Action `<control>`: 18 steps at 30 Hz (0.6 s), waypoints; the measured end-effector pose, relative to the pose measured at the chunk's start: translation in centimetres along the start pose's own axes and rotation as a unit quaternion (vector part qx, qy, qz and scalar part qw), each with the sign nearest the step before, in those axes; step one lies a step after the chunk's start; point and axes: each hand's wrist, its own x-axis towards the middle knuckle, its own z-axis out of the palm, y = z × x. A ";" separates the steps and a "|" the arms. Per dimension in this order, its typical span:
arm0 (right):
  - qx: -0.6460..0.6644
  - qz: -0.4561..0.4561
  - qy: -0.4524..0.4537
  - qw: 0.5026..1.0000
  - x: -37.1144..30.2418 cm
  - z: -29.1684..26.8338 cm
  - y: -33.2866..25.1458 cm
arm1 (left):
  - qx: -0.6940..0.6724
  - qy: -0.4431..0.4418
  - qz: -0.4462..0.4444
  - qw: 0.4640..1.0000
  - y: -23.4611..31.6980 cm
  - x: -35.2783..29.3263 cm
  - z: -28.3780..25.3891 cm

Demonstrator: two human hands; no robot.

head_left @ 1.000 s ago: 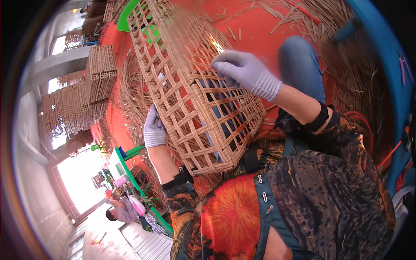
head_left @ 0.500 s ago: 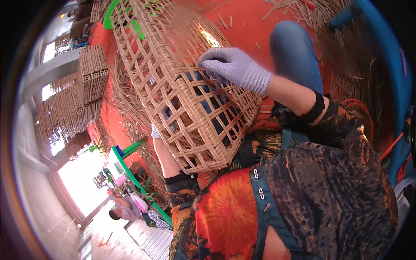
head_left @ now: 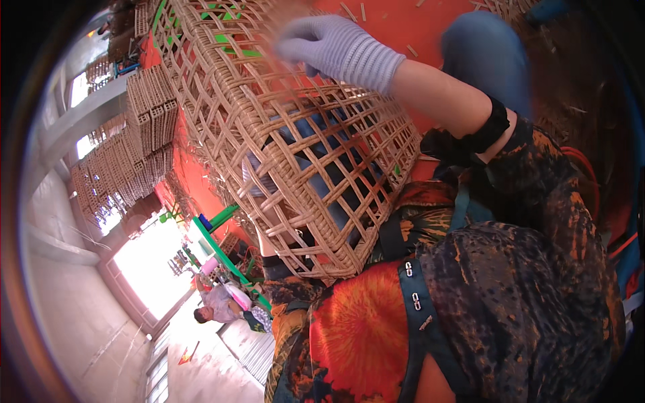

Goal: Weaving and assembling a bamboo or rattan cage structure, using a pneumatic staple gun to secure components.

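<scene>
A brown woven lattice basket (head_left: 259, 144) lies tilted across my lap, its open-weave sides facing up. My right hand (head_left: 336, 54), in a pale ribbed glove, is raised above the basket's upper edge. Its fingers look curled together, their tips blurred; what they hold, if anything, I cannot make out. Through the gaps on the basket's left side my gloved left hand (head_left: 256, 176) shows in part, behind or inside the weave. Its fingers are mostly hidden, so its grip does not show.
My bent knee (head_left: 484, 60) in blue jeans is right of the basket, over the red floor (head_left: 396, 27) with loose strips. Stacked woven baskets (head_left: 149, 101) stand at left. Beyond a green-edged table (head_left: 228, 258), another person (head_left: 218, 303) is at lower left.
My right hand has lifted from the basket's edge and moved up and left, its fingertips now blurred. The view has shifted slightly. My left hand stays behind the weave.
</scene>
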 end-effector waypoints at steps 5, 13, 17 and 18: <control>-0.054 0.005 0.004 0.999 -0.5 0.8 0.6 | 0.013 0.010 -0.011 1.000 0.4 0.1 0.2; -0.087 -0.053 -0.028 0.994 -2.0 2.1 0.0 | 0.030 0.013 -0.021 0.999 1.1 -0.2 0.4; -0.088 -0.063 -0.010 0.994 -1.8 1.9 0.2 | 0.032 0.008 -0.021 0.999 1.3 0.0 0.7; -0.084 -0.075 -0.006 0.994 -1.8 1.9 0.2 | 0.032 0.007 -0.020 0.999 1.3 0.1 0.8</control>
